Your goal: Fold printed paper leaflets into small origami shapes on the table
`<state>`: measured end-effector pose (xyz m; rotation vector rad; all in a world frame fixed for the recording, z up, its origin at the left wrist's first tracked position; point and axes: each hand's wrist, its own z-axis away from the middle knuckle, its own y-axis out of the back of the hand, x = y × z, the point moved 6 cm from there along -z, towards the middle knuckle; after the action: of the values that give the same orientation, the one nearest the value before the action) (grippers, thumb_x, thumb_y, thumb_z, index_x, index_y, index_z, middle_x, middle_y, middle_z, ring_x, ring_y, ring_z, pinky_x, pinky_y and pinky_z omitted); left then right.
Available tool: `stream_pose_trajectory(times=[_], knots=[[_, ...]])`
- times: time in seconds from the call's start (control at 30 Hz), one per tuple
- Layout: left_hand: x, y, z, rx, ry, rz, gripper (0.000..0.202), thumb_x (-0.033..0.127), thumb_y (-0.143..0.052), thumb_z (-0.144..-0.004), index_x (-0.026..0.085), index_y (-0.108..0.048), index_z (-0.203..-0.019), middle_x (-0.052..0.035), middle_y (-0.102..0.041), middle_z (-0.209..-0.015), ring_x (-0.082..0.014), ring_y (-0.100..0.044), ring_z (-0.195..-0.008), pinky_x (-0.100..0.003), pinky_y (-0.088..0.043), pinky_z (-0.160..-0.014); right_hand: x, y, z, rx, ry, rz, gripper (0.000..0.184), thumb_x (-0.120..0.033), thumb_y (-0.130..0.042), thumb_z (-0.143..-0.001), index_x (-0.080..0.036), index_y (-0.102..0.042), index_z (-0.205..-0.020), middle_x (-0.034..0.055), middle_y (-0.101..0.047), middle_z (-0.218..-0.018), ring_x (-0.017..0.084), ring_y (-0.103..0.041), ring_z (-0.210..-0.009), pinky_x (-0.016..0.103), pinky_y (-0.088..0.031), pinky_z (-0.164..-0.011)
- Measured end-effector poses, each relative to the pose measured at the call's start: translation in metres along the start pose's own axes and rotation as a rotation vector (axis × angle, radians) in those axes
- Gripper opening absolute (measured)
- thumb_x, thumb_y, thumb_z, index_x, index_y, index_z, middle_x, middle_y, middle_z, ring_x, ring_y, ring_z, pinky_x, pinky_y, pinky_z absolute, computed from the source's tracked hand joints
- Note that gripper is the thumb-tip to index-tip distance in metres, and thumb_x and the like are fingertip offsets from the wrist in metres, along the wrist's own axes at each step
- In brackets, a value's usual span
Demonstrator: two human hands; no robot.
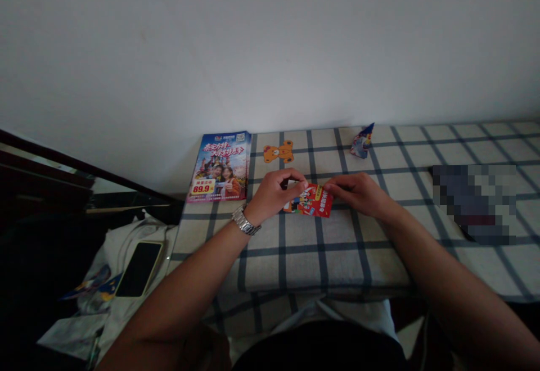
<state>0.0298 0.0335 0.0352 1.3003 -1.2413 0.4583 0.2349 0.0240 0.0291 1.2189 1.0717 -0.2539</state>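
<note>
Between my hands is a small red printed paper card (311,204) with cartoon figures and a yellow patch, held just over the checked tablecloth. My left hand (276,192), with a metal watch (245,220) on its wrist, pinches the upper left part of the card. At the card's upper right corner, my right hand (354,190) has its thumb and forefinger closed on the edge. A flat orange bear cutout (278,151) lies behind my left hand. Behind my right hand, a folded piece of blue printed paper (361,141) stands near the wall.
A stack of blue and pink flyers (220,168) sits at the table's left end. The checked tablecloth (291,258) covers the table against a white wall. A dark, pixelated flat object (472,205) lies at right. Lower left, a phone (139,268) rests on pale cloth.
</note>
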Motion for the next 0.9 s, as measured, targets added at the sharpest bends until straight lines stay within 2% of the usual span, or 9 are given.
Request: stream_pose_trajectory(times=[0.3,0.5,0.63,0.8,0.9], knots=[[-0.0014,0.0017,-0.0003,0.018,0.004,0.009,0.030,0.047,-0.066,-0.098,0.019,-0.075,-0.095,-0.0026,-0.077,-0.089,-0.0143,-0.066,-0.076,-0.025,-0.047,-0.068,0.0030,-0.0009,0.0005,-0.040,0.008,-0.033,0.045,-0.053,-0.049,-0.105,-0.019,-0.078,-0.100,0.0039,-0.077,-0.084,0.017,-0.065,-0.070,0.028,-0.047,-0.064],[-0.0017,0.0004,-0.0008,0.010,0.010,0.027,0.030,0.048,-0.066,-0.098,0.019,-0.075,-0.095,-0.0027,-0.077,-0.089,-0.0145,-0.067,-0.077,-0.025,-0.048,-0.068,0.0034,0.0043,0.0007,0.056,-0.023,0.022,0.045,-0.054,-0.053,-0.103,-0.018,-0.079,-0.094,0.0037,-0.077,-0.079,0.017,-0.065,-0.067,0.027,-0.045,-0.061],[-0.0029,0.0009,-0.0008,0.025,0.004,0.039,0.031,0.049,-0.066,-0.097,0.019,-0.075,-0.094,-0.0029,-0.076,-0.089,-0.0147,-0.067,-0.077,-0.025,-0.048,-0.068,0.0026,0.0036,0.0001,0.052,-0.024,0.021,0.046,-0.054,-0.051,-0.104,-0.018,-0.078,-0.092,0.0033,-0.075,-0.077,0.016,-0.063,-0.066,0.027,-0.044,-0.060],[-0.0013,-0.0017,0.0006,0.015,0.004,0.046,0.024,0.042,-0.068,-0.096,0.019,-0.074,-0.093,-0.0026,-0.076,-0.090,-0.0154,-0.068,-0.081,-0.026,-0.049,-0.072,-0.0010,0.0001,0.0010,0.006,0.004,0.017,0.042,-0.049,-0.048,-0.105,-0.019,-0.077,-0.099,0.0022,-0.073,-0.076,0.016,-0.062,-0.066,0.027,-0.045,-0.061],[0.0017,-0.0028,0.0015,0.016,0.008,0.047,0.022,0.039,-0.068,-0.096,0.019,-0.073,-0.092,-0.0025,-0.076,-0.090,-0.0155,-0.068,-0.081,-0.026,-0.049,-0.073,-0.0023,-0.0025,0.0020,-0.001,0.012,-0.033,0.041,-0.046,-0.047,-0.106,-0.018,-0.077,-0.104,0.0044,-0.076,-0.085,0.019,-0.066,-0.073,0.029,-0.048,-0.067]])
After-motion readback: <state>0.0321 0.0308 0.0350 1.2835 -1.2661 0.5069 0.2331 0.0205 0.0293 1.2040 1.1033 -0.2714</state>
